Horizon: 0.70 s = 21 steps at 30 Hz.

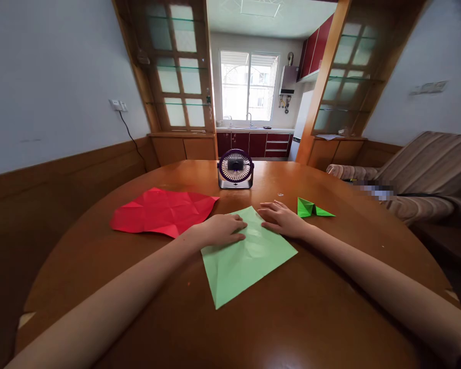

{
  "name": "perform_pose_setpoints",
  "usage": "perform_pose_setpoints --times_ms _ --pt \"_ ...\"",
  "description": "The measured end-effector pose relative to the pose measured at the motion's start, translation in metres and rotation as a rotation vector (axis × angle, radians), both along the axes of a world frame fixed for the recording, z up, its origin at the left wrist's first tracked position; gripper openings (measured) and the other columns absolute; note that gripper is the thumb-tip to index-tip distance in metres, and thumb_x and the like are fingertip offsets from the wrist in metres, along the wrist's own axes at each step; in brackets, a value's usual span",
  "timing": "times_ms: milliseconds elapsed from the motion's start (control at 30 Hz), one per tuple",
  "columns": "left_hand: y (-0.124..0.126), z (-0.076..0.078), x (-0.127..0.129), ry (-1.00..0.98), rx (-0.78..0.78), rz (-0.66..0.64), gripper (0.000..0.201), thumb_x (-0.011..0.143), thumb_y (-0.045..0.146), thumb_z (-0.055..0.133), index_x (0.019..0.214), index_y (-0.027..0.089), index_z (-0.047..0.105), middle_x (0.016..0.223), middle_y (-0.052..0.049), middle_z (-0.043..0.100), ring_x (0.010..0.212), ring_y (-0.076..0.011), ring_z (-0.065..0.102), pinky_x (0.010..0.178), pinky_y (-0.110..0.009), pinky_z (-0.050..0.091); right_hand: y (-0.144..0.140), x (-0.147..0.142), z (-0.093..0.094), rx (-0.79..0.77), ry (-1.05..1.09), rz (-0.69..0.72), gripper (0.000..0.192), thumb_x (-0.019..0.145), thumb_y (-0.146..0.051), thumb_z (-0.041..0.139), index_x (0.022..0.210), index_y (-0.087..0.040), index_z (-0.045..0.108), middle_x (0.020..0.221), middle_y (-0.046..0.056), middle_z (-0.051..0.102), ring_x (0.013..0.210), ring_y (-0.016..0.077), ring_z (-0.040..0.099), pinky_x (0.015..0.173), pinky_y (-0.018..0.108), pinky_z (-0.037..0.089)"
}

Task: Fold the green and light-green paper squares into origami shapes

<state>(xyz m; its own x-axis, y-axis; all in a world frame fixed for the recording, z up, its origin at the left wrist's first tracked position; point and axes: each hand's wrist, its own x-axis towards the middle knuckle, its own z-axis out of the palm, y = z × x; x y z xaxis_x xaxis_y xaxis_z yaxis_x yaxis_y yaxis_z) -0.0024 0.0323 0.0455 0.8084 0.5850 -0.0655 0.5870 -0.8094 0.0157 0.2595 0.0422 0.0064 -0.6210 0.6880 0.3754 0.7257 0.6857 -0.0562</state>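
Observation:
A light green sheet of paper (249, 264) lies on the table in front of me, turned so that a corner points away, with faint creases across it. My left hand (225, 229) rests on its upper left part, fingers stretched out over the paper. At the sheet's upper right edge lies my right hand (282, 218), its fingers extended and slightly spread, the fingertips by the far corner. Neither hand grips anything. Beyond my right hand stands a small folded bright green paper piece (311, 207). A creased red sheet of paper (161, 211) lies left of my left hand.
A small round fan (235, 169) stands towards the far side of the brown wooden table (146, 318). A striped armchair (426, 164) is at the right, past the table's edge. Behind are glass-shelved cabinets (180, 66) and a kitchen with a window (248, 84).

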Motion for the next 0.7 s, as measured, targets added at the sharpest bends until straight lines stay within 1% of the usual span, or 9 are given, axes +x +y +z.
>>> perform_pose_setpoints --times_ms 67,167,267,367,467,500,567,633,700 --pt "-0.006 0.002 0.004 0.044 0.032 0.021 0.044 0.095 0.043 0.041 0.129 0.021 0.056 0.125 -0.01 0.06 0.108 -0.0259 0.061 0.086 -0.033 0.046 -0.003 -0.001 0.0 0.034 0.015 -0.026 0.028 0.094 -0.036 0.051 0.112 -0.021 0.067 0.118 0.011 0.064 0.112 0.0254 0.057 0.104 0.048 0.037" --pt "-0.019 0.007 0.012 0.119 0.111 0.06 0.042 0.094 0.043 0.042 0.121 0.017 0.062 0.109 -0.014 0.065 0.096 -0.0291 0.065 0.076 -0.036 0.048 -0.007 -0.003 0.002 0.024 0.026 -0.096 0.026 0.093 -0.034 0.052 0.096 -0.019 0.072 0.098 0.009 0.068 0.092 0.0224 0.062 0.09 0.041 0.045" --pt "-0.028 0.011 0.018 0.142 0.173 0.092 0.04 0.095 0.04 0.042 0.105 0.013 0.068 0.097 -0.015 0.066 0.087 -0.0295 0.066 0.07 -0.037 0.048 -0.011 -0.007 0.006 0.004 0.015 -0.125 0.027 0.092 -0.036 0.053 0.092 -0.018 0.073 0.093 0.009 0.067 0.085 0.0223 0.062 0.084 0.04 0.045" --pt "-0.028 0.01 0.019 0.117 0.179 0.101 0.039 0.096 0.036 0.039 0.091 0.013 0.07 0.088 -0.013 0.065 0.079 -0.0266 0.066 0.066 -0.035 0.048 -0.015 -0.011 0.01 -0.031 0.011 -0.13 0.027 0.09 -0.037 0.056 0.087 -0.017 0.073 0.089 0.01 0.066 0.081 0.0225 0.061 0.078 0.038 0.046" --pt "-0.021 0.006 0.016 0.056 0.197 0.063 0.039 0.096 0.036 0.039 0.086 0.014 0.07 0.091 -0.012 0.065 0.078 -0.024 0.064 0.067 -0.034 0.048 -0.016 -0.014 0.011 -0.108 0.077 -0.158 0.021 0.087 -0.033 0.058 0.084 -0.016 0.071 0.085 0.009 0.065 0.076 0.0202 0.06 0.07 0.032 0.046" --pt "-0.018 0.003 0.014 0.032 0.214 0.038 0.038 0.095 0.037 0.04 0.089 0.014 0.07 0.096 -0.012 0.064 0.082 -0.0239 0.064 0.071 -0.034 0.048 -0.016 -0.014 0.011 -0.136 0.101 -0.166 0.019 0.087 -0.031 0.059 0.084 -0.016 0.07 0.084 0.008 0.065 0.075 0.0193 0.06 0.068 0.031 0.046" --pt "-0.011 -0.003 0.01 -0.011 0.23 -0.021 0.036 0.095 0.04 0.042 0.104 0.017 0.068 0.108 -0.012 0.063 0.095 -0.0245 0.062 0.083 -0.036 0.046 -0.014 -0.013 0.009 -0.181 0.134 -0.182 0.016 0.086 -0.028 0.059 0.083 -0.016 0.069 0.084 0.007 0.066 0.074 0.018 0.061 0.067 0.029 0.045" --pt "-0.006 -0.01 0.007 -0.044 0.199 -0.062 0.04 0.096 0.042 0.041 0.125 0.02 0.058 0.123 -0.011 0.058 0.11 -0.025 0.057 0.095 -0.037 0.042 -0.011 -0.012 0.007 -0.209 0.148 -0.205 0.015 0.084 -0.028 0.059 0.081 -0.016 0.068 0.082 0.006 0.067 0.073 0.0172 0.061 0.066 0.027 0.044" --pt "-0.003 -0.018 0.005 -0.077 0.15 -0.067 0.046 0.098 0.044 0.036 0.137 0.022 0.048 0.134 -0.011 0.052 0.12 -0.0245 0.051 0.101 -0.037 0.038 -0.007 -0.009 0.007 -0.224 0.151 -0.242 0.016 0.083 -0.03 0.06 0.079 -0.016 0.068 0.079 0.005 0.067 0.071 0.0165 0.059 0.063 0.027 0.043"
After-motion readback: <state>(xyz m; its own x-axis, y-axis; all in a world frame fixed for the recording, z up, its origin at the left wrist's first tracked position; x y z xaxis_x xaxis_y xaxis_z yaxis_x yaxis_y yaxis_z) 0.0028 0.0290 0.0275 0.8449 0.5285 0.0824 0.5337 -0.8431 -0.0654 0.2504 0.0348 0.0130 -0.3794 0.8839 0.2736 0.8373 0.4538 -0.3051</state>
